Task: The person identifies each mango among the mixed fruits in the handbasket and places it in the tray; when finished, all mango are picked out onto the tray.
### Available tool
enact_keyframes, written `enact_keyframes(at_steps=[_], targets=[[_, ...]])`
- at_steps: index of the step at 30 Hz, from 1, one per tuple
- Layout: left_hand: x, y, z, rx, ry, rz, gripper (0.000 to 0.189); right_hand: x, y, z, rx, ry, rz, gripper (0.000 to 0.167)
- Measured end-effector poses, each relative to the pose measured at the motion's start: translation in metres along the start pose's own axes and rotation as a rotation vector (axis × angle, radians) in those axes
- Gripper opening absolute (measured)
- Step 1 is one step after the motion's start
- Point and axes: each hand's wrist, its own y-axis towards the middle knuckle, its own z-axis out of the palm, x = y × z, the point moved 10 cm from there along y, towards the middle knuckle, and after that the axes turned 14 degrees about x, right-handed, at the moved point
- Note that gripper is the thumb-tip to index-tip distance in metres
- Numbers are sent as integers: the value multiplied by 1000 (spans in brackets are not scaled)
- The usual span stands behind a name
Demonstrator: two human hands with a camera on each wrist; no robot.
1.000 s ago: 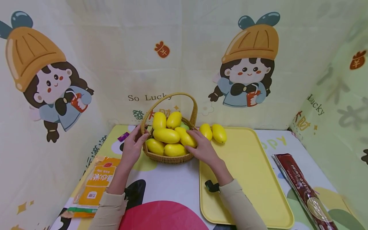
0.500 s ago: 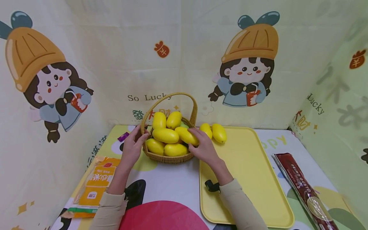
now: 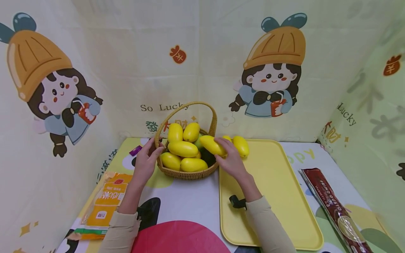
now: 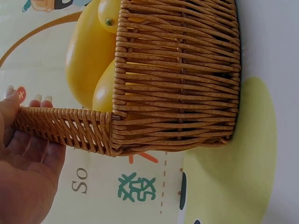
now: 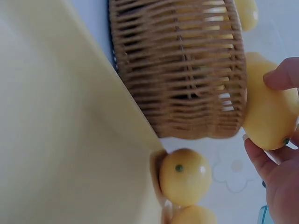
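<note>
A wicker basket (image 3: pixel 186 175) with an arched handle (image 3: pixel 198 103) holds several yellow mangoes (image 3: pixel 182 149), with something green partly showing among them. On its left side, my left hand (image 3: pixel 146 162) grips the lower end of the handle, thumb on one face and fingers behind, as the left wrist view shows. My right hand (image 3: pixel 232 160) holds one yellow mango (image 5: pixel 266 107) between thumb and fingers. That mango is tilted over the basket's right rim, above a dark gap among the others. Two more mangoes (image 3: pixel 241 146) lie at the far left corner of the yellow tray (image 3: pixel 275 196), one mostly hidden by my right hand.
An orange food packet (image 3: pixel 105 200) lies on the left, with a small purple wrapper (image 3: pixel 135 150) behind it. Right of the tray is a dark red spaghetti packet (image 3: pixel 335 211). Printed cloth walls (image 3: pixel 199 70) stand close at the back and sides.
My right hand has lifted one mango from the basket's right side and moved it right and slightly up, uncovering a dark gap. My left hand stays at the handle.
</note>
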Motion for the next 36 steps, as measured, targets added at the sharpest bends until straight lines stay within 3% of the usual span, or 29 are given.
enact_keyframes(at_steps=[22,36], targets=[[5,3,0,-2,-8,-13,44,-56,-22,-72,-189,25,155,53],[4,4,1,-7,-8,4,43,-124,-47,-95,-300,70,353,55]])
